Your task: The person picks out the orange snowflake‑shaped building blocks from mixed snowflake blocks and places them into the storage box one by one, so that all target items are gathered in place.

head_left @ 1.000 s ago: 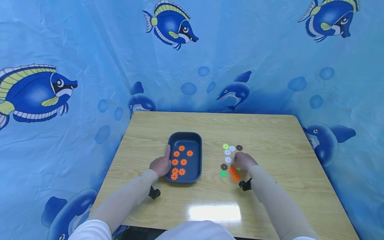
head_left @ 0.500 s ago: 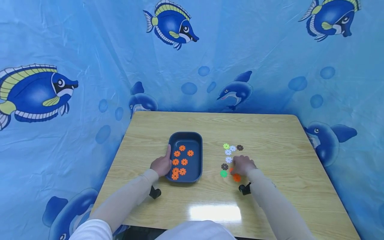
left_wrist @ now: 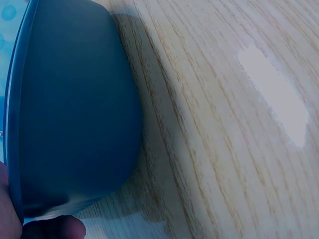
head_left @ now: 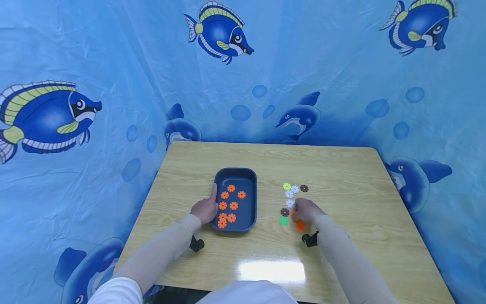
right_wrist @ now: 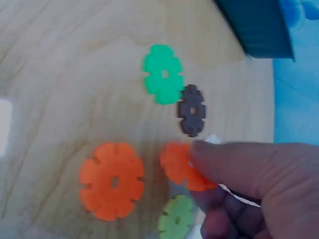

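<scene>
My left hand holds the left side of a dark blue tray, its index finger laid along the rim. In the left wrist view, fingers show at the tray's outer wall. Several orange notched discs lie inside the tray. To its right, my right hand pinches an orange notched disc between thumb and fingers. Beside it on the table lie another orange disc, a light green disc, a brown disc and a green disc.
Farther from me lie white discs, a yellow-green disc and a second brown disc. The wooden table ends at a blue curtain printed with fish and dolphins.
My right hand has shifted slightly and its fingers have closed on one of two overlapping orange discs, which now sits apart from the other. The left hand stays on the tray.
</scene>
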{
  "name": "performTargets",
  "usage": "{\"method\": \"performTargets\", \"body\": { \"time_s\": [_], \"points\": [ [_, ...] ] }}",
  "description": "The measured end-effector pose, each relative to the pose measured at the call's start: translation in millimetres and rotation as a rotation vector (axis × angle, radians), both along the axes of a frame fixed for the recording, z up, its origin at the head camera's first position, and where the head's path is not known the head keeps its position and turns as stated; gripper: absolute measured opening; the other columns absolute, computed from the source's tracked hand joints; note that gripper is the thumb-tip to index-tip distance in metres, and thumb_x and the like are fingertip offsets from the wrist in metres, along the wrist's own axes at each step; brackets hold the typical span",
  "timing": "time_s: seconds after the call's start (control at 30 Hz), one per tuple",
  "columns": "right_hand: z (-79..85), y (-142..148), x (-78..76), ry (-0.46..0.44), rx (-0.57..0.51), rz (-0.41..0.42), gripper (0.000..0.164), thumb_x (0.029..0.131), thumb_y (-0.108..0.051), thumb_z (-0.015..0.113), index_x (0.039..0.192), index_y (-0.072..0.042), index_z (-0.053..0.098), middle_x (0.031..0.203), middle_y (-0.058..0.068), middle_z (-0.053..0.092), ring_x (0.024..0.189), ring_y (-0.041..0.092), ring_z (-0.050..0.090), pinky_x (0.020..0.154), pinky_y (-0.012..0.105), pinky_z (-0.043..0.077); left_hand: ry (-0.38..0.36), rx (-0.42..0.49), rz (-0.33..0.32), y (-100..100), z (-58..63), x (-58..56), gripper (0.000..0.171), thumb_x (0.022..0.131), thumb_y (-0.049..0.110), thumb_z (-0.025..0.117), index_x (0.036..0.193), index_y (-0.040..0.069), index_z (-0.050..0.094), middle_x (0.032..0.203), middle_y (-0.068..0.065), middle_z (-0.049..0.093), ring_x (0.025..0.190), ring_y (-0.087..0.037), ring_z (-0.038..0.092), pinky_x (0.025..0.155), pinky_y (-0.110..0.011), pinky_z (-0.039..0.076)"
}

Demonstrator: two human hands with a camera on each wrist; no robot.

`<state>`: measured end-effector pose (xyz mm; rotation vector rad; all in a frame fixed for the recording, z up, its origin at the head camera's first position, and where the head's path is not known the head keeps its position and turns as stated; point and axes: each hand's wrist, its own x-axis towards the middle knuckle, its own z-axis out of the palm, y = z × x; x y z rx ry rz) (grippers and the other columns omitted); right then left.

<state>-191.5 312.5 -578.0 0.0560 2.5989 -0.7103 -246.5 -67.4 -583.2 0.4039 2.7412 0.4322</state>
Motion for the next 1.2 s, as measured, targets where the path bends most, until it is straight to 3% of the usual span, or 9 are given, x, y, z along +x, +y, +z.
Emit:
{"method": "performTargets", "body": {
  "time_s": [0.23,0.37,0.5,0.63,0.77,0.97,1.1,1.2],
  "points": [
    [21.1,8.5,-10.0,0.111,-0.098,-0.061,0.020,0.101,-0.012,0.058,0.110,0.005,0.063,0.103,0.019,0.068,0.083,0.023,0.063,0.073,0.035,0.052,-0.004,0.011,0.004,-0.5,-0.8,-0.2,0.075,0.107,0.020,0.042,0.164,0.011,-0.006,0.062,-0.006,0.057,0.053,-0.020,0.055,0.051,-0.033,0.039],
    [42.5,5.5,-25.9,0.179,-0.139,-0.099,0.017,0.101,-0.012,0.058,0.105,0.004,0.064,0.099,0.020,0.069,0.081,0.026,0.067,0.070,0.033,0.051,-0.001,0.015,0.005,-1.0,0.1,-0.4,0.075,0.107,0.020,0.043,0.164,0.010,-0.004,0.062,-0.006,0.057,0.054,-0.020,0.055,0.052,-0.033,0.040],
    [64.0,-11.4,-41.0,0.226,-0.173,-0.116,0.017,0.103,-0.015,0.057,0.102,0.001,0.063,0.096,0.019,0.069,0.082,0.027,0.069,0.071,0.034,0.052,-0.005,0.010,0.009,-0.8,0.6,0.3,0.075,0.107,0.021,0.043,0.164,0.010,-0.004,0.063,-0.006,0.056,0.054,-0.020,0.055,0.052,-0.033,0.039],
    [76.4,-41.6,-56.0,0.252,-0.242,-0.093,0.017,0.103,-0.018,0.058,0.099,-0.002,0.062,0.092,0.013,0.066,0.076,0.021,0.059,0.071,0.033,0.048,-0.006,0.009,0.012,-0.3,1.6,1.5,0.074,0.107,0.021,0.042,0.164,0.011,-0.004,0.063,-0.006,0.056,0.054,-0.020,0.055,0.053,-0.033,0.040],
    [76.4,-79.0,-72.7,0.218,-0.342,-0.077,0.017,0.103,-0.019,0.059,0.093,-0.004,0.061,0.088,0.007,0.060,0.074,0.021,0.053,0.069,0.032,0.046,-0.002,0.022,0.010,-1.4,0.4,1.6,0.074,0.107,0.020,0.042,0.164,0.011,-0.003,0.062,-0.005,0.056,0.054,-0.020,0.054,0.053,-0.033,0.041],
    [59.9,-130.6,-93.2,0.109,-0.445,-0.135,0.024,0.103,-0.010,0.056,0.079,-0.007,0.053,0.089,0.007,0.062,0.086,0.028,0.072,0.081,0.038,0.060,0.010,0.030,0.008,-4.4,-4.5,0.2,0.075,0.106,0.019,0.043,0.164,0.010,-0.003,0.061,-0.005,0.055,0.052,-0.019,0.053,0.053,-0.033,0.041],
    [46.1,-152.5,-103.9,0.078,-0.346,-0.185,0.037,0.102,-0.006,0.050,0.066,-0.014,0.044,0.070,0.001,0.055,0.074,0.024,0.072,0.069,0.030,0.059,0.017,0.025,0.014,-4.2,-5.4,-0.3,0.075,0.106,0.019,0.043,0.164,0.011,-0.003,0.062,-0.005,0.056,0.054,-0.019,0.054,0.055,-0.034,0.042],
    [37.8,-161.8,-110.7,0.084,-0.226,-0.188,0.040,0.101,-0.003,0.049,0.063,-0.015,0.043,0.060,-0.001,0.046,0.058,0.018,0.059,0.054,0.025,0.047,0.027,0.027,0.015,-2.4,-5.5,-0.7,0.075,0.105,0.019,0.044,0.165,0.011,-0.001,0.063,-0.006,0.057,0.055,-0.020,0.054,0.056,-0.035,0.043]
  ]
}}
